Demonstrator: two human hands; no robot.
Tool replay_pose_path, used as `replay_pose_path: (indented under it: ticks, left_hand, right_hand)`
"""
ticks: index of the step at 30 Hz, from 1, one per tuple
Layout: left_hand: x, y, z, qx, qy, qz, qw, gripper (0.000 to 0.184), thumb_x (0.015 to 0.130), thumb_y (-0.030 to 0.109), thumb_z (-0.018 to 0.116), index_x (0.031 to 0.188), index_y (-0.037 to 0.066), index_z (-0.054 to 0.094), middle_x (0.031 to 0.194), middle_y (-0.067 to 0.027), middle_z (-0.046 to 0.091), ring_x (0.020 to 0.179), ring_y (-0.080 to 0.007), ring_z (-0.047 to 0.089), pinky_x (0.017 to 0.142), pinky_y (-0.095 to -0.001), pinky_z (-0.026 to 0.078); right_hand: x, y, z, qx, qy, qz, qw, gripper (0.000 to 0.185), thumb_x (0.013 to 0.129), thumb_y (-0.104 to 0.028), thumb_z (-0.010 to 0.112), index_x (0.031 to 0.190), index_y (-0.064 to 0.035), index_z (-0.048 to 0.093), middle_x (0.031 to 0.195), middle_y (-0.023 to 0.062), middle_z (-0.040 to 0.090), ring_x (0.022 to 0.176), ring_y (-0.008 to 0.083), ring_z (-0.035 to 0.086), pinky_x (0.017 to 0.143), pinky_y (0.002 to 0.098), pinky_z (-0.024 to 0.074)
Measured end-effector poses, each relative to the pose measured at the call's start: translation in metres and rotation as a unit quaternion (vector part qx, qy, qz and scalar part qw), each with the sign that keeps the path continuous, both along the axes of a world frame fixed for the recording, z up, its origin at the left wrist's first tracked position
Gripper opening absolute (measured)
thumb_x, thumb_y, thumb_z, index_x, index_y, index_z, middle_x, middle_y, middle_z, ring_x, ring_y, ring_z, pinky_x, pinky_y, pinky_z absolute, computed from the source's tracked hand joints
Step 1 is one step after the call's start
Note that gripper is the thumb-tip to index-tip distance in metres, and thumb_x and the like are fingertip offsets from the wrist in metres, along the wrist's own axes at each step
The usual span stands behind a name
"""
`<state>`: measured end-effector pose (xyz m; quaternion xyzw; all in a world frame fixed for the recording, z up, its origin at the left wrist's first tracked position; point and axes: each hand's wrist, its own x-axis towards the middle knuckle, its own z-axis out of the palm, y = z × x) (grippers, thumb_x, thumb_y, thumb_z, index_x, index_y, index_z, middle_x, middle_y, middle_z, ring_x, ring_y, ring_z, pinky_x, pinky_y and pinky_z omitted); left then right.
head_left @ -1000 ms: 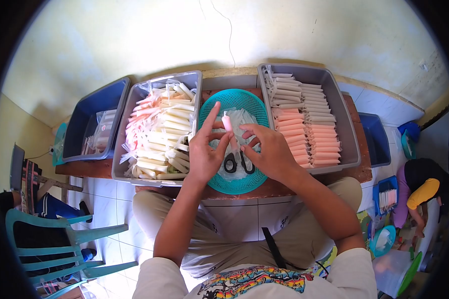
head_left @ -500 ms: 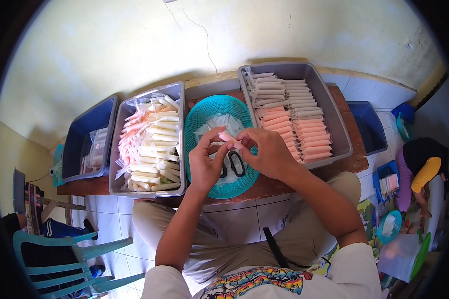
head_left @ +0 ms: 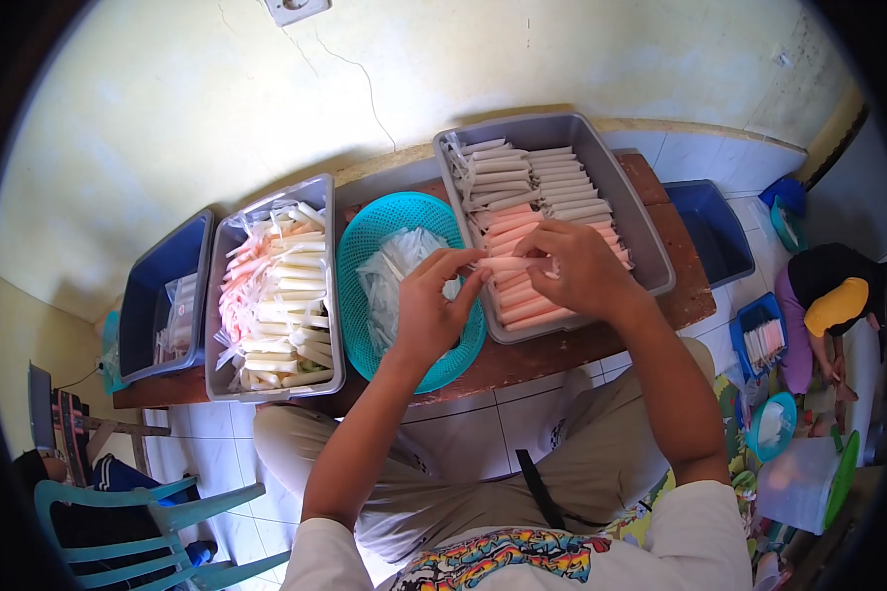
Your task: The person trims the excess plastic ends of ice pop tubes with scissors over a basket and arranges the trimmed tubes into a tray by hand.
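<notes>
My left hand [head_left: 438, 303] and my right hand [head_left: 583, 268] pinch the two ends of a pink ice pop in a clear plastic sleeve [head_left: 511, 264]. It lies level over the near left part of a grey tub [head_left: 668, 258] with rows of pink ice pops [head_left: 534, 310] and paler ones [head_left: 577, 182]. Below and left of my left hand is a turquoise mesh basket [head_left: 353, 295] with clear plastic sleeves [head_left: 389, 281] heaped in it.
A second grey tub [head_left: 337, 340] holds cream and pink ice pops [head_left: 296, 286]. Dark blue tubs [head_left: 133, 335] [head_left: 710, 231] stand at both ends of the brown wooden table [head_left: 695, 295]. Another person [head_left: 838, 295] bends at the right. A green chair [head_left: 118, 532] is at lower left.
Both hands have moved right with the pink ice pop, from above the basket to above the right grey tub. The black scissor handles in the basket no longer show. The view has shifted slightly.
</notes>
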<state>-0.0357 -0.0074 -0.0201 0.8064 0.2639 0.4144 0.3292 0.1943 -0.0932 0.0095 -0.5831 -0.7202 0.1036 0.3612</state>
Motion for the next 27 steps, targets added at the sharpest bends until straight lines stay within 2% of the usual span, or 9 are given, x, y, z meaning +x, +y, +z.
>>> replay_pose_path:
  ticks: [2, 5, 12, 14, 18, 20, 27]
  left_hand:
    - [0.015, -0.002, -0.001, 0.022, 0.01, -0.025, 0.999, 0.023, 0.095, 0.01, 0.083, 0.117, 0.003, 0.08, 0.103, -0.0113, 0.079, 0.091, -0.022, 0.077, 0.08, -0.0327, 0.059]
    - [0.043, -0.004, -0.007, 0.029, 0.003, -0.041, 0.999, 0.023, 0.093, 0.011, 0.084, 0.115, 0.004, 0.081, 0.103, -0.0113, 0.08, 0.09, -0.0247, 0.078, 0.079, -0.0348, 0.059]
    - [0.097, 0.001, -0.017, 0.015, 0.073, -0.092, 0.993, 0.025, 0.09, 0.013, 0.087, 0.112, 0.004, 0.083, 0.104, -0.0152, 0.081, 0.086, -0.0264, 0.078, 0.08, -0.0364, 0.06]
    - [0.106, 0.0, -0.019, -0.038, 0.136, -0.127, 0.982, 0.026, 0.089, 0.014, 0.086, 0.114, 0.006, 0.084, 0.104, -0.016, 0.081, 0.086, -0.0278, 0.078, 0.081, -0.0388, 0.06]
    - [0.124, 0.002, -0.029, -0.022, 0.192, -0.151, 0.969, 0.025, 0.09, 0.013, 0.084, 0.115, 0.007, 0.084, 0.103, -0.0155, 0.081, 0.088, -0.0289, 0.078, 0.083, -0.0409, 0.06]
    - [0.131, 0.004, -0.032, -0.017, 0.227, -0.176, 0.958, 0.023, 0.092, 0.012, 0.082, 0.114, 0.007, 0.084, 0.103, -0.0153, 0.082, 0.091, -0.0298, 0.078, 0.084, -0.0413, 0.06]
    - [0.136, 0.003, -0.048, -0.05, 0.237, -0.226, 0.944, 0.019, 0.092, 0.007, 0.08, 0.11, 0.004, 0.083, 0.104, -0.0162, 0.082, 0.095, -0.0299, 0.079, 0.088, -0.0409, 0.06]
  right_hand:
    - [0.017, -0.006, 0.004, -0.023, 0.001, -0.02, 1.0, 0.02, 0.083, -0.006, 0.074, 0.102, -0.0024, 0.075, 0.1, 0.0148, 0.073, 0.092, 0.0343, 0.074, 0.082, 0.0425, 0.06]
    - [0.04, -0.014, 0.006, -0.026, -0.025, -0.051, 0.998, 0.019, 0.082, -0.004, 0.075, 0.101, -0.0018, 0.075, 0.1, 0.0155, 0.073, 0.093, 0.0348, 0.074, 0.085, 0.0427, 0.0603]
    - [0.086, -0.03, 0.001, -0.054, -0.056, -0.086, 0.993, 0.015, 0.081, -0.003, 0.074, 0.096, -0.0016, 0.077, 0.1, 0.0167, 0.075, 0.096, 0.0364, 0.074, 0.087, 0.0432, 0.0599]
    - [0.095, -0.033, -0.008, -0.09, -0.076, -0.096, 0.988, 0.015, 0.082, -0.002, 0.073, 0.096, -0.0017, 0.077, 0.1, 0.0179, 0.077, 0.096, 0.0373, 0.074, 0.087, 0.0439, 0.0597]
    - [0.101, -0.041, -0.016, -0.138, -0.075, -0.128, 0.979, 0.017, 0.08, 0.001, 0.074, 0.097, 0.0014, 0.076, 0.096, 0.02, 0.077, 0.093, 0.0361, 0.075, 0.086, 0.0416, 0.0608]
    - [0.098, -0.045, -0.011, -0.209, -0.091, -0.159, 0.961, 0.018, 0.08, 0.001, 0.075, 0.097, 0.0012, 0.077, 0.095, 0.0209, 0.077, 0.092, 0.0365, 0.075, 0.086, 0.0432, 0.0598]
    - [0.111, -0.043, -0.031, -0.255, -0.132, -0.139, 0.948, 0.021, 0.077, 0.001, 0.081, 0.097, 0.0004, 0.079, 0.095, 0.0201, 0.077, 0.093, 0.0356, 0.075, 0.085, 0.0431, 0.0592]
